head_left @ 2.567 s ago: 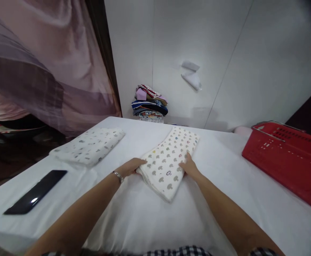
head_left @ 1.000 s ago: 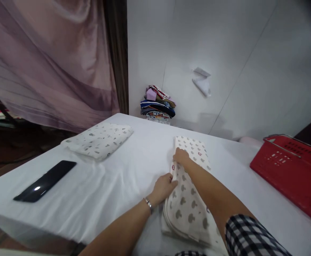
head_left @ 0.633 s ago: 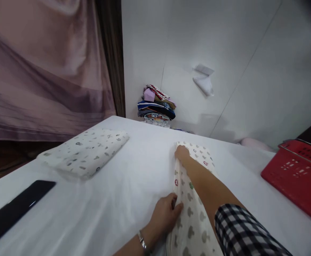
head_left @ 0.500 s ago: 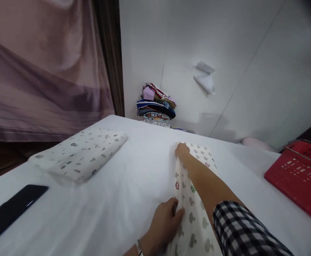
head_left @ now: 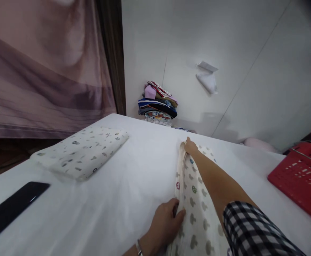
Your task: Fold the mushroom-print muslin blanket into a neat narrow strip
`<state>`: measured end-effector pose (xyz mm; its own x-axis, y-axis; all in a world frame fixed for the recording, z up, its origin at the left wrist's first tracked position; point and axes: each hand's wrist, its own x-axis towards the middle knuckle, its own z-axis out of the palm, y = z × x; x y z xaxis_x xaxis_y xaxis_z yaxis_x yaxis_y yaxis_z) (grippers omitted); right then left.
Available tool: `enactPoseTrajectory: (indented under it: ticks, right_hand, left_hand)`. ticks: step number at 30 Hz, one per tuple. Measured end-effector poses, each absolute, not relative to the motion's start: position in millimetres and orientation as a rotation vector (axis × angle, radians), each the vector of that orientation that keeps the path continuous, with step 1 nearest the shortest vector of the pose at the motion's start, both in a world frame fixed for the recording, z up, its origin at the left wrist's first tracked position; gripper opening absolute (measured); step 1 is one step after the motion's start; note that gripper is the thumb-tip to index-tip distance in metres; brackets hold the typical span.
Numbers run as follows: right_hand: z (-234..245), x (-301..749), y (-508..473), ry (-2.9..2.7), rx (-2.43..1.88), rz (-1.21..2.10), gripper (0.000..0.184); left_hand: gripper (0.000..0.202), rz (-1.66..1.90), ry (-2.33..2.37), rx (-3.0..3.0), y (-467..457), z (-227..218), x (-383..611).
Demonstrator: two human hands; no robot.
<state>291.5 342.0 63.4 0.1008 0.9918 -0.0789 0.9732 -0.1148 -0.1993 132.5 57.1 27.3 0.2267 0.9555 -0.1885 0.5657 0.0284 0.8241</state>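
Left hand (head_left: 164,224): bottom centre, fingers pinching the cloth (head_left: 194,209) along its left edge!
Right hand (head_left: 191,145): just right of centre, fingers clutching its far end!
Basket (head_left: 298,181): right edge.

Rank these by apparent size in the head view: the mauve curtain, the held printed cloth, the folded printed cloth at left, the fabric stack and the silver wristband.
1. Mauve curtain
2. Held printed cloth and folded printed cloth: unsure, since the held one is nearer and partly hidden
3. Fabric stack
4. Silver wristband
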Motion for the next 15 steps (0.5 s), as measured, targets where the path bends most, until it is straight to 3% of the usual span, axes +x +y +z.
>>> enactPoseTrajectory:
  ticks: [7, 15]
  right_hand:
    - [60, 287, 354, -2.142, -2.167, 0.333, 0.063]
    - [59, 287, 374, -2.200, -2.090, 0.412, 0.040]
  left_hand:
    - [0.024, 0.569, 1.406, 1.614, 58, 29, 131]
    - [0.021, 0.572, 1.419, 1.569, 57, 34, 132]
